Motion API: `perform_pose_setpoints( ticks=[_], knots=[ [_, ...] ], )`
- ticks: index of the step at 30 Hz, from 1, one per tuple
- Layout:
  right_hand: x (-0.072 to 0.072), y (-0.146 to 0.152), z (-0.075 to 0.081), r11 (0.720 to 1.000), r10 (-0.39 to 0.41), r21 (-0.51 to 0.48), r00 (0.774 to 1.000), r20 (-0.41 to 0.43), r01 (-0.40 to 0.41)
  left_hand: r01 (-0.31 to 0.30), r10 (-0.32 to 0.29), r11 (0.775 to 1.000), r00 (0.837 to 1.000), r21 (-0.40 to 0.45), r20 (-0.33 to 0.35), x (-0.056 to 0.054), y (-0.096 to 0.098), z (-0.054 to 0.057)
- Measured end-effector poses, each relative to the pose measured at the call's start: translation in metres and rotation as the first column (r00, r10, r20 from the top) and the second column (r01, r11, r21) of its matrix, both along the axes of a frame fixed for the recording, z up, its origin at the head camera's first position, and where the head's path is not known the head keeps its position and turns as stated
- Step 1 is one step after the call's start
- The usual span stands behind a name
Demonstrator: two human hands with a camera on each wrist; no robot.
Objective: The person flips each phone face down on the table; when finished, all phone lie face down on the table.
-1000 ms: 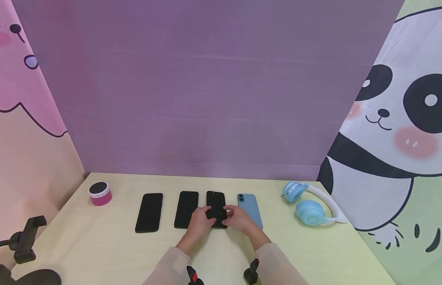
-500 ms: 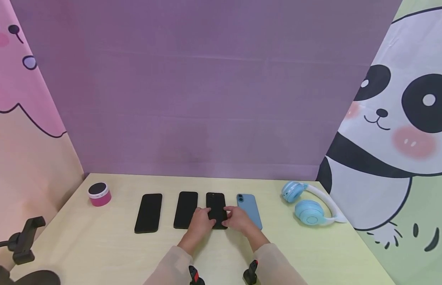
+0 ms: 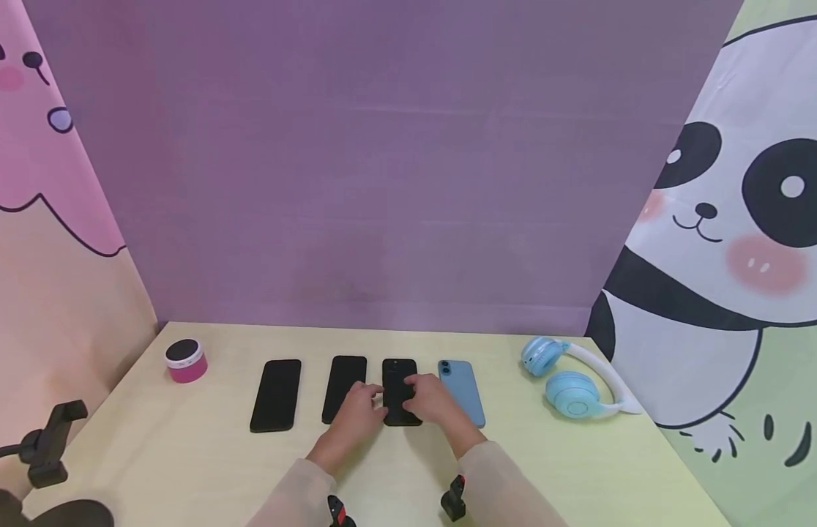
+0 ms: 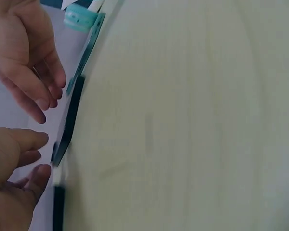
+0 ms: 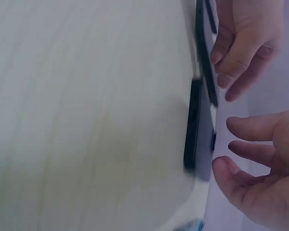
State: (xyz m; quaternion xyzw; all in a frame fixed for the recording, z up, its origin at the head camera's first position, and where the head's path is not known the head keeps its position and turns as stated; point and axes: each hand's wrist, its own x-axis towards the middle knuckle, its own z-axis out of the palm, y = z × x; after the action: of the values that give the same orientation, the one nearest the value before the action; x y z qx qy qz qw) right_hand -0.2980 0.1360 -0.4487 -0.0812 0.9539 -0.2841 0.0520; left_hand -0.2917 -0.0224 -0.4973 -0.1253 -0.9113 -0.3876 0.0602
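A black phone (image 3: pixel 400 410) with its camera side up lies between my hands in the head view; its side edge shows as a thin dark slab (image 5: pixel 195 127) in the right wrist view. My left hand (image 3: pixel 357 416) is at its left side, thumb and fingers apart and gripping nothing. Over the phone's right part, my right hand (image 3: pixel 435 401) has its fingers loosely bent, apart from the phone in the right wrist view. Another black phone (image 3: pixel 342 377) lies to the left, partly hidden by my left hand. To the right is a blue phone (image 3: pixel 463 388), partly behind my right hand.
A third black phone (image 3: pixel 275 395) lies farther left. A pink and white round container (image 3: pixel 186 362) with a dark top stands at the back left. Blue and white headphones (image 3: pixel 576 391) lie at the right. A black stand (image 3: pixel 49 446) rises at the near left corner.
Both hands have let go of the middle black phone's sides. My left hand has shifted left and down a little; my right hand has moved slightly left, over the phone.
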Motion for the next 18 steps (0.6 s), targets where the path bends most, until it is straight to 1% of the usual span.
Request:
perform_pose_setpoints(
  ticks=[3, 5, 8, 12, 14, 18],
  knots=[
    [0.002, -0.013, 0.001, 0.999, 0.018, -0.041, 1.0, -0.009, -0.018, -0.017, 0.018, 1.0, 1.0, 0.014, -0.021, 0.001, -0.018, 0.004],
    [0.003, -0.023, -0.002, 0.997, 0.033, -0.068, 0.999, -0.005, -0.033, -0.047, 0.047, 0.999, 0.999, 0.022, -0.01, 0.001, -0.031, 0.006],
    [0.003, -0.037, -0.009, 0.994, 0.048, -0.093, 0.999, -0.017, -0.05, -0.114, 0.114, 0.993, 0.993, 0.015, 0.001, 0.004, -0.05, 0.007],
    [0.007, -0.055, -0.014, 0.99, 0.052, -0.133, 0.999, -0.01, -0.053, -0.203, 0.203, 0.979, 0.979, -0.028, -0.002, 0.012, -0.067, 0.004],
    [0.008, -0.062, -0.015, 0.987, 0.054, -0.15, 0.999, 0.002, -0.054, -0.218, 0.218, 0.975, 0.976, -0.042, -0.006, 0.015, -0.073, 0.002],
    [0.008, -0.074, -0.018, 0.986, 0.043, -0.164, 0.999, 0.016, -0.039, -0.21, 0.21, 0.978, 0.978, -0.017, 0.009, 0.015, -0.08, 0.0]
  ],
)
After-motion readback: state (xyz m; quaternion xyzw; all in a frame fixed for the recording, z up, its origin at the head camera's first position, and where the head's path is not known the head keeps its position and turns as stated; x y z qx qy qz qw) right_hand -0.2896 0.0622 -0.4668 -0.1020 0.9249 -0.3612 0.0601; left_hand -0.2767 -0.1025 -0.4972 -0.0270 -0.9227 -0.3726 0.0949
